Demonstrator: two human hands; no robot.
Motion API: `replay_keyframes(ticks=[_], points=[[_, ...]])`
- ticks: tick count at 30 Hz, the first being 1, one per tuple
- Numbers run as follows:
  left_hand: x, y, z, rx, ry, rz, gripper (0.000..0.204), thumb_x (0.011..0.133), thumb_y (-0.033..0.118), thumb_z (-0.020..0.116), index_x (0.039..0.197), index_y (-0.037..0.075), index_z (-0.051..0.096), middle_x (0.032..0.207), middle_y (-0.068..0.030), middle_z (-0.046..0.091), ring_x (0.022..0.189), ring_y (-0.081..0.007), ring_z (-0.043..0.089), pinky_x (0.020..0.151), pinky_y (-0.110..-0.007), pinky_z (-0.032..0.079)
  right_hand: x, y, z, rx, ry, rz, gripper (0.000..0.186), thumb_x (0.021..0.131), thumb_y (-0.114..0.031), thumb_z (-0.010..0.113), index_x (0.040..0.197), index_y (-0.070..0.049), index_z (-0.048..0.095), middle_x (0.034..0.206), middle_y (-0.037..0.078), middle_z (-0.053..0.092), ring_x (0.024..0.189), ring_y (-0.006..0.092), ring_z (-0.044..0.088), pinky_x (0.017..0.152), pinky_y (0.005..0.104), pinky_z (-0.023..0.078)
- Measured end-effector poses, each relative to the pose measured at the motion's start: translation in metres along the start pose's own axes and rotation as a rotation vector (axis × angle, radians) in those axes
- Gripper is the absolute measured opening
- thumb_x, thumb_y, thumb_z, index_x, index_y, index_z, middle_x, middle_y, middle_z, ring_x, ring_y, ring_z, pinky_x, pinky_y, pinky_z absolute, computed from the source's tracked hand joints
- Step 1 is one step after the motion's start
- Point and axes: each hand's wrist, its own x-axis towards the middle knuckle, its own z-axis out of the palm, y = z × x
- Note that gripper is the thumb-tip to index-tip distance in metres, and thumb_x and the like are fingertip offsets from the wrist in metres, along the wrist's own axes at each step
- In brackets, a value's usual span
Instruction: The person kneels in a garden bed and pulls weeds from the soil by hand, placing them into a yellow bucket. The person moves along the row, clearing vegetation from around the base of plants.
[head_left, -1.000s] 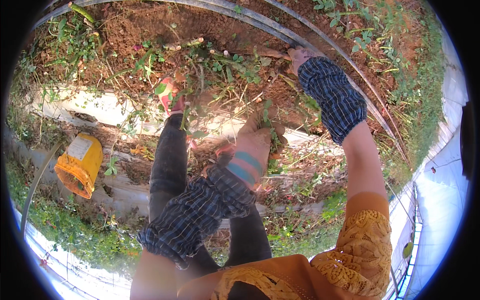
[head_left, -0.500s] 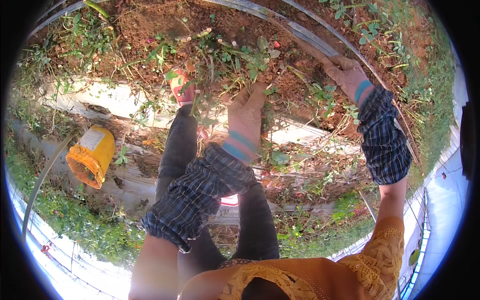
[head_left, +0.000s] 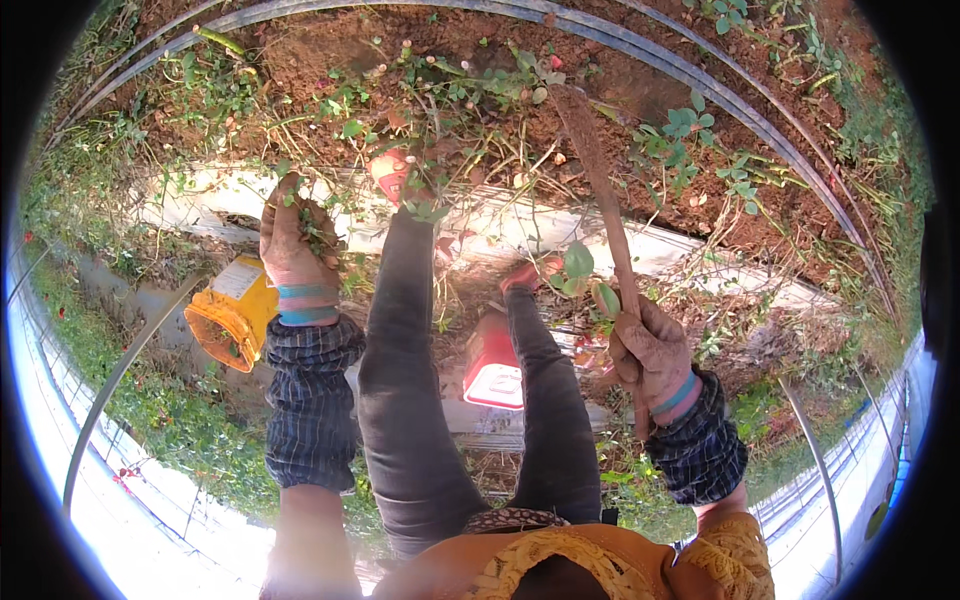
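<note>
A long, soil-coated tool is standing out to the right of the legs, slanting up and a little leftward, its far end reaching over the bare soil. The right hand is grasping it near its lower end, with the fingers wrapping around it and a short stub sticking out below the fist. The right forearm is rising from the lower right edge, with the wrist leaning to the left. A leafy stem is standing just beside the tool, above the hand.

The left hand is pointing away from the body, its fingers bending around a small clump of weeds; the exact hold is partly hidden by leaves. The left forearm is running almost straight up, wearing a dark checked sleeve cover.

A yellow bucket is lying tipped just beside the left wrist, its open mouth facing down and left. A red container is sitting between the trousered legs. Farther out, pale plastic sheeting is crossing the ground, and dark hoses are curving along the top.
</note>
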Motion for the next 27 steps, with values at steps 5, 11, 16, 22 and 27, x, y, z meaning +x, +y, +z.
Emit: replay_keyframes(ticks=[5,11,16,22,27], points=[[0.066,-0.037,-0.022,0.436,0.067,-0.014,0.033,0.083,0.023,0.072,0.11,0.006,0.061,0.066,0.0052,0.055,0.046,-0.0037,0.045,0.032,-0.019,0.035,-0.009,0.056,-0.006,-0.092,0.12,-0.038,0.046,0.092,-0.024,0.058,0.13,0.001,0.046,0.069,0.001,0.053,0.047,0.0053,0.044,0.04,0.0206,0.036],[0.094,-0.084,-0.004,0.553,-0.06,0.127,0.054,0.078,0.018,0.077,0.121,-0.001,0.052,0.081,-0.0041,0.061,0.054,-0.0079,0.05,0.042,-0.023,0.041,-0.004,0.084,-0.008,-0.044,0.162,0.041,0.052,0.09,-0.027,0.063,0.13,0.0,0.046,0.068,0.0,0.052,0.045,0.0054,0.042,0.043,0.0215,0.042],[0.114,-0.098,-0.006,0.417,-0.218,0.213,0.04,0.078,0.014,0.076,0.109,-0.001,0.056,0.081,-0.0051,0.061,0.061,-0.011,0.054,0.051,-0.024,0.044,0.004,0.091,-0.002,-0.087,0.154,0.074,0.047,0.093,-0.026,0.058,0.13,0.0,0.045,0.07,-0.001,0.051,0.047,0.0049,0.043,0.044,0.0206,0.039],[0.136,-0.113,-0.023,0.417,-0.197,0.097,0.037,0.076,0.008,0.076,0.106,0.0,0.057,0.09,-0.0053,0.062,0.073,-0.0128,0.057,0.058,-0.026,0.046,0.016,0.101,0.007,-0.002,0.103,0.046,0.042,0.094,-0.024,0.055,0.128,-0.001,0.046,0.071,-0.001,0.05,0.048,0.0044,0.043,0.043,0.0201,0.037],[0.177,-0.147,-0.053,1.33,-0.403,0.477,0.026,0.086,0.003,0.054,0.112,-0.001,0.052,0.101,-0.0151,0.061,0.084,-0.0235,0.061,0.068,-0.033,0.051,0.02,0.105,0.006,-0.04,0.124,0.13,0.042,0.094,-0.027,0.055,0.126,-0.002,0.046,0.072,-0.001,0.05,0.048,0.0043,0.043,0.043,0.0202,0.037]])
